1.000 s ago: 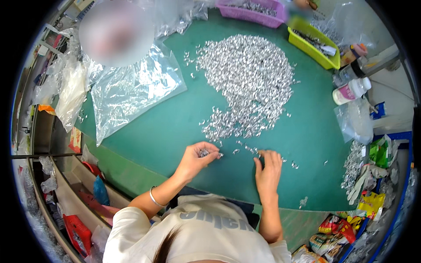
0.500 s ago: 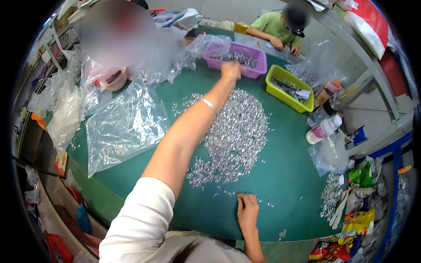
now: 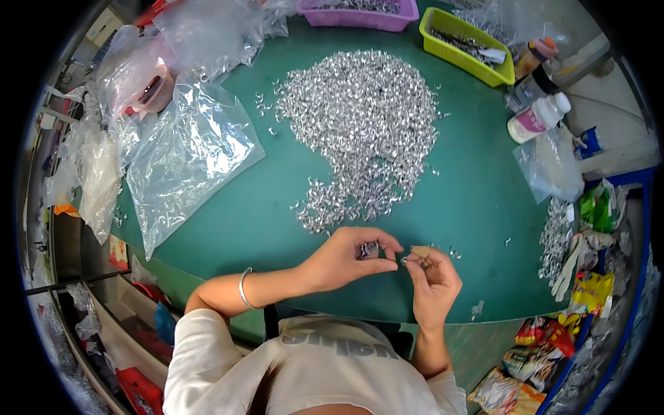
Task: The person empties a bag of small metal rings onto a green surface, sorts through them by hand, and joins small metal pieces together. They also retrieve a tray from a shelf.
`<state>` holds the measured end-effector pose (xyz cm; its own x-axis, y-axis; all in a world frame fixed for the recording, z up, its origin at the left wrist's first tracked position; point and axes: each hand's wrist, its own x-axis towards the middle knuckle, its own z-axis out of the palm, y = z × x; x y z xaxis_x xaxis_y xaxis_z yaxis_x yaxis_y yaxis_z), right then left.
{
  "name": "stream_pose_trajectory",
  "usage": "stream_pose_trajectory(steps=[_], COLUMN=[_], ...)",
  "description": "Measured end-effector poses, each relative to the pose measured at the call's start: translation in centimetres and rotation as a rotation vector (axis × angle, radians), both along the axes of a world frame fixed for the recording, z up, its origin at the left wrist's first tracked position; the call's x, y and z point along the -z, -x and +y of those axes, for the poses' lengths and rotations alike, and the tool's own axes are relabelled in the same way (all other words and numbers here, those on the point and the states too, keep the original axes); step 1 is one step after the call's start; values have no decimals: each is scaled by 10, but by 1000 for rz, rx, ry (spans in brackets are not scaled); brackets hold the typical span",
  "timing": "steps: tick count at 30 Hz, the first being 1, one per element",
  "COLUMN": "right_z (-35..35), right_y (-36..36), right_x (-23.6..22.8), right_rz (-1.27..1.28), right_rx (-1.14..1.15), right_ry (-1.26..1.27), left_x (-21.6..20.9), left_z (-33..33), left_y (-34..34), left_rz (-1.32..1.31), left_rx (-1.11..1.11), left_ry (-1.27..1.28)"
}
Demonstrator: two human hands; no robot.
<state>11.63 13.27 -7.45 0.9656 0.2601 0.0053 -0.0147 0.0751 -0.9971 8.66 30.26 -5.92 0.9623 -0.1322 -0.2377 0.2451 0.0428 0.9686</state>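
Note:
My left hand (image 3: 346, 261) is at the table's near edge, fingers curled around a few small curved metal pieces (image 3: 369, 250). Facing it, almost fingertip to fingertip, is my right hand (image 3: 436, 280). Its thumb and forefinger pinch a tiny bright metal piece (image 3: 405, 261), and a tan wrap covers one fingertip. Just beyond both hands spreads a large heap of small, shiny, curved metal pieces (image 3: 366, 124) on the green table (image 3: 477, 207). A few loose ones lie close to my right hand.
A purple basket (image 3: 360, 19) and a lime-green basket (image 3: 460, 57) holding metal parts stand at the far side. Left lies a clear plastic bag (image 3: 194, 155). A white bottle (image 3: 539, 119) and a smaller pile of pieces (image 3: 555, 238) are at the right.
My left hand has come back from the purple basket to the near edge, now with metal pieces in it. My right hand has lifted off the table into a pinch. The view has tilted down.

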Motion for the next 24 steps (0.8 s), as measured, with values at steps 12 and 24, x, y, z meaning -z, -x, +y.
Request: stream_pose_trajectory(steps=[12,24], right_z=[3,-3], right_y=[18,25], right_x=[-17,-24], right_rz=[9,4], right_rx=[-90,-100], right_ry=[-182,-228], left_x=[0,-13], left_z=[-19,-23], left_y=[31,41], left_rz=[43,127], left_rx=[-270,-243], left_ry=[277,338])
